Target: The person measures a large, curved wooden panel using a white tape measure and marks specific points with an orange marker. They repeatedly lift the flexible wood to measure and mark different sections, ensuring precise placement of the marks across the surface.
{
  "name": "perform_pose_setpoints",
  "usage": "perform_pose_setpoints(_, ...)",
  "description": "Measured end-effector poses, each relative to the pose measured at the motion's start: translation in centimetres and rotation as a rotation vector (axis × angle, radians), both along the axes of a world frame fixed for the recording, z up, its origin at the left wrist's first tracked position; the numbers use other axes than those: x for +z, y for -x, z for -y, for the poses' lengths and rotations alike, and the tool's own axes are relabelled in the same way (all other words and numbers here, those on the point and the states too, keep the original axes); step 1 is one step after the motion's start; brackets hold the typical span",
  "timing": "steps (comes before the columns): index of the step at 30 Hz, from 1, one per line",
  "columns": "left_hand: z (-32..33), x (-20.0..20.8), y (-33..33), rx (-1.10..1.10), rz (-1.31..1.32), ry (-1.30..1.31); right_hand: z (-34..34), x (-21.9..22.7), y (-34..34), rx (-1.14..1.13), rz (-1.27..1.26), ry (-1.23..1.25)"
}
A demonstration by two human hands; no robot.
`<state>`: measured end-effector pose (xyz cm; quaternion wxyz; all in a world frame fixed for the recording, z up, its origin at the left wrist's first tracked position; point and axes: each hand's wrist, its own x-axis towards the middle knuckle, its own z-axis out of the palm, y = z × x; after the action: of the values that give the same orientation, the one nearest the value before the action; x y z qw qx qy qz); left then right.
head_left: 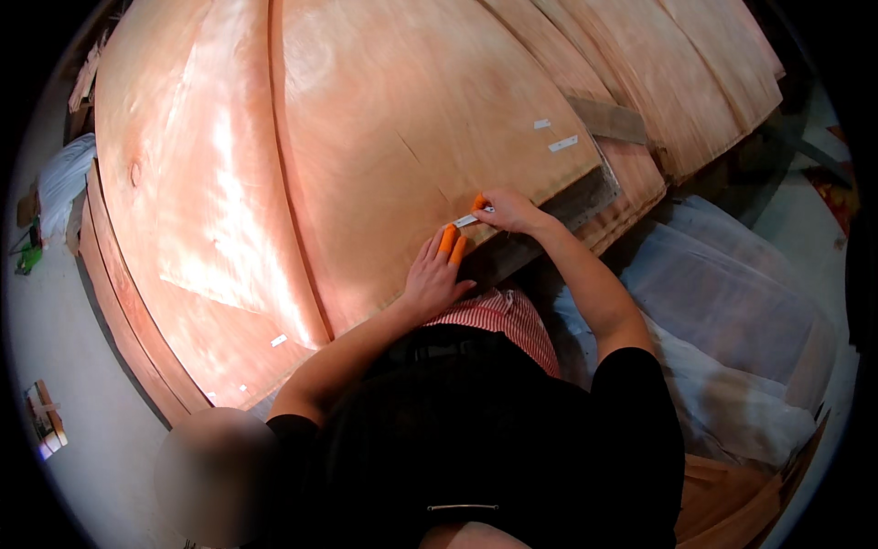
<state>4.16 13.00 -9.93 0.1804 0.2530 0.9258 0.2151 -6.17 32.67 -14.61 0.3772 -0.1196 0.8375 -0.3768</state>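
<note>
A wide sheet of pale wood veneer (366,137) lies before me, with thin dark cracks in its surface. Near its front edge, my right hand (510,212) pinches one end of a short white tape strip (466,220). My left hand (437,279) rests flat on the veneer, fingers stretched out, its fingertips at the strip's other end. Orange finger covers show on fingers of both hands. Two more white tape pieces (563,144) are stuck on the sheet to the right of my hands. Whether the held strip sticks to the wood I cannot tell.
A curled veneer sheet (229,183) overlaps on the left, with another small white piece (278,340) near its lower edge. A wooden block (608,120) lies at the right. Translucent plastic sheeting (722,293) covers something at the lower right. A white bag (66,188) sits far left.
</note>
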Motion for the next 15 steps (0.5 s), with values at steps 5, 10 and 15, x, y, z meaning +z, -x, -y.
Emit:
perform_pose_setpoints(5, -1.8, 0.1, 1.1, 0.034, -0.005, 0.101, -0.1, -0.7, -0.2, 0.034, -0.153, -0.006)
perform_pose_setpoints(10, -3.2, 0.1, 2.5, -0.094, 0.135, 0.396, -0.8, 0.4, 0.5, 0.148, -0.154, -0.041)
perform_pose_setpoints(15, -2.4, -1.3, 1.9, -0.105, -0.067, 0.311, 0.2, 3.5, 1.8, 0.431, -0.307, -0.283)
